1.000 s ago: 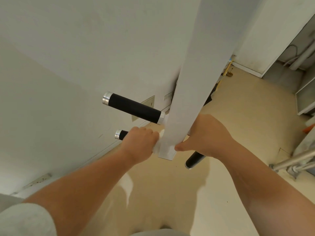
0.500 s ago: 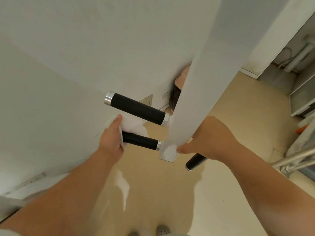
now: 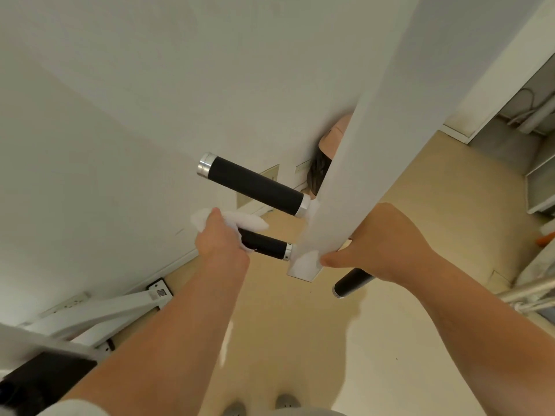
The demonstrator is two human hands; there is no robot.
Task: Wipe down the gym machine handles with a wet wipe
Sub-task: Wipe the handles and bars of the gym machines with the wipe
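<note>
Steadying the post [image 3: 375, 145], the right hand [image 3: 381, 244] sets its thumb on the base (other fingers hidden behind). Left hand [image 3: 220, 238] curls round the outer end of the lower handle [image 3: 267, 246], wipe [image 3: 243, 220] bunched beneath; the handle's bare length runs right, toward the post

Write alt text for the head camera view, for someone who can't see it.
A person's left hand wraps a white wet wipe around the lower black handle of a white gym machine post, while the right hand holds the post's bottom end.
</note>
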